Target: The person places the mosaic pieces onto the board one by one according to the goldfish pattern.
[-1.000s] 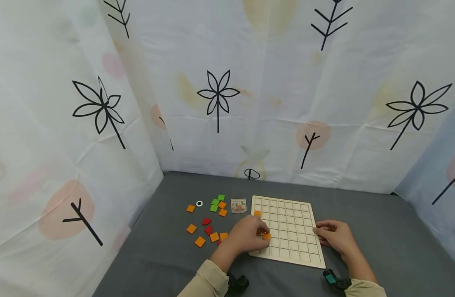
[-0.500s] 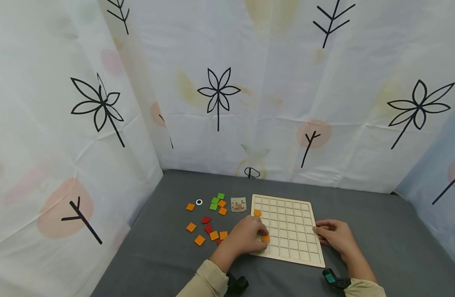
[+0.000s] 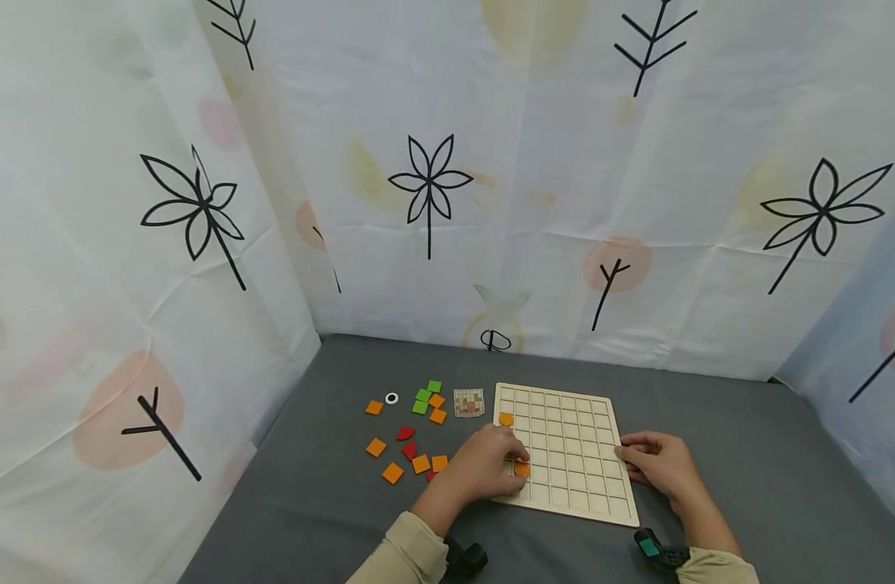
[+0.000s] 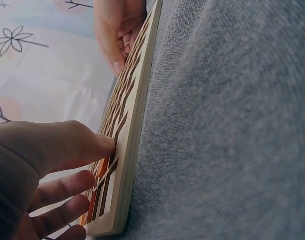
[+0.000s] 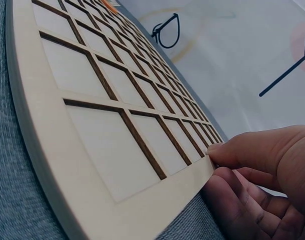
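A pale wooden grid board point(image 3: 575, 454) lies on the grey cloth. Over its left columns, my left hand point(image 3: 484, 464) pinches an orange tile point(image 3: 521, 470) set in a cell, thumb at the near side and fingers beyond. In the left wrist view the thumb point(image 4: 100, 146) tip is right at that orange tile point(image 4: 103, 168). Further up the left column sits another orange tile point(image 3: 506, 419). My right hand point(image 3: 659, 462) grips the board's right edge; the right wrist view shows its thumb point(image 5: 225, 154) on top and curled fingers below.
Loose orange tiles point(image 3: 392, 473), green tiles point(image 3: 423, 396) and red pieces point(image 3: 406, 434) are scattered left of the board. Near them lie a white ring-like piece point(image 3: 392, 398) and a small pattern card point(image 3: 468, 403). A printed curtain point(image 3: 447, 284) stands behind the table.
My left hand has lowered the orange tile from a tilted position to flat in the cell. The right hand keeps its grip on the board's edge.
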Motion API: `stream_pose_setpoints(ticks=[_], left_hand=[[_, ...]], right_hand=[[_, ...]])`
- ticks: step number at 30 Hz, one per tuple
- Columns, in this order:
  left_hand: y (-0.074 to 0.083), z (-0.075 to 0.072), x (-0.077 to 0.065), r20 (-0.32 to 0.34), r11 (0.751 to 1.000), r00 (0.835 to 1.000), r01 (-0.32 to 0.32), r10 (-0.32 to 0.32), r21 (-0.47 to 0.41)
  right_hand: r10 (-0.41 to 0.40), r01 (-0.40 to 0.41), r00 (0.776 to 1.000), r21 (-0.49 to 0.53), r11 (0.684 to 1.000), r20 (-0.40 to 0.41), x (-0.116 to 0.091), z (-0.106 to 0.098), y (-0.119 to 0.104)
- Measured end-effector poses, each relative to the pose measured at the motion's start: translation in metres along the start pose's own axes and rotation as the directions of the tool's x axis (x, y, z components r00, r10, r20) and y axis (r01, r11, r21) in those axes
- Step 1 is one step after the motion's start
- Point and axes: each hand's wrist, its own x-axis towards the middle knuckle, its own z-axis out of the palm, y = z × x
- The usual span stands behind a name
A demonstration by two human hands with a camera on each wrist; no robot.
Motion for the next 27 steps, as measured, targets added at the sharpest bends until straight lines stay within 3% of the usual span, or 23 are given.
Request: stream_pose_setpoints(ticks=[8, 15, 22, 27], left_hand=[[0.002, -0.004, -0.001, 0.005, 0.999, 1.000, -0.002, 0.002, -0.041], [0.000, -0.017, -0.004, 0.014, 0.996, 1.000, 0.017, -0.016, -0.088], [-0.015, -0.037, -0.016, -0.041, 0.995, 0.998, 0.051, -0.055, -0.089], [-0.034, -0.053, -0.028, -0.078, 0.982, 0.987, 0.133, -0.144, -0.133]], right_hand=[[0.000, 0.000, 1.000, 0.005, 1.000, -0.001, 0.000, 0.000, 0.002], [-0.006, 0.006, 1.000, 0.010, 1.000, -0.004, -0.002, 0.000, 0.004], [-0.010, 0.011, 1.000, 0.009, 1.000, -0.005, -0.003, 0.000, 0.002], [-0.005, 0.005, 1.000, 0.013, 1.000, -0.003, -0.002, 0.000, 0.001]])
